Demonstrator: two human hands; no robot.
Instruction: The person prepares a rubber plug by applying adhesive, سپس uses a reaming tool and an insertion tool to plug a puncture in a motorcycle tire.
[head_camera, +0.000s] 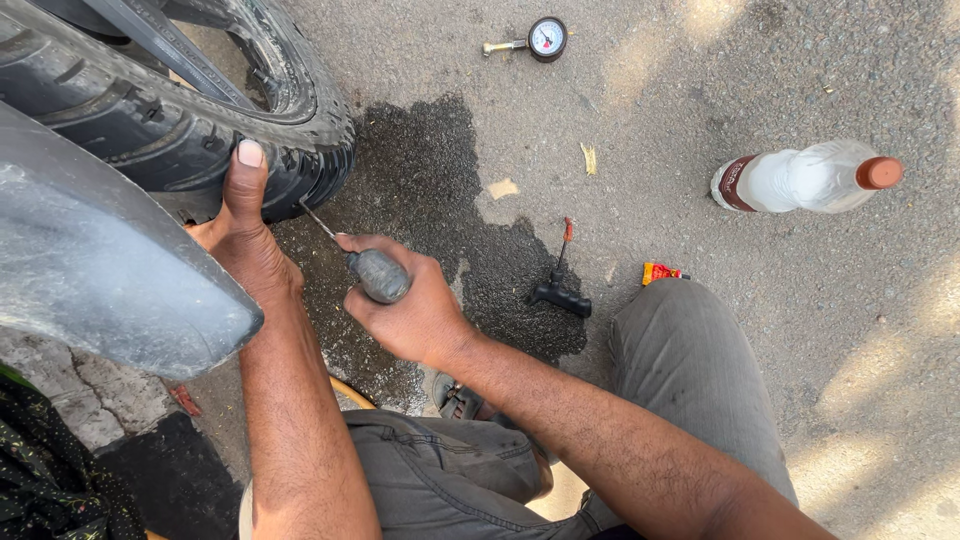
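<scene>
Against the tyre (180, 130), the right hand (405, 305) grips a tool (365, 262).

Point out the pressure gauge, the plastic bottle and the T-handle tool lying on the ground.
pressure gauge (547, 38), head view, on its round dial face.
plastic bottle (808, 178), head view, on its clear body.
T-handle tool (561, 296), head view, on its black handle.

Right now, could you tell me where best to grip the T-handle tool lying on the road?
Probably by the black crossbar of the T-handle tool, coming from above. It lies flat on the road, bar nearest the knee, thin shaft with its orange end pointing away. The bar is the thickest part.
</scene>
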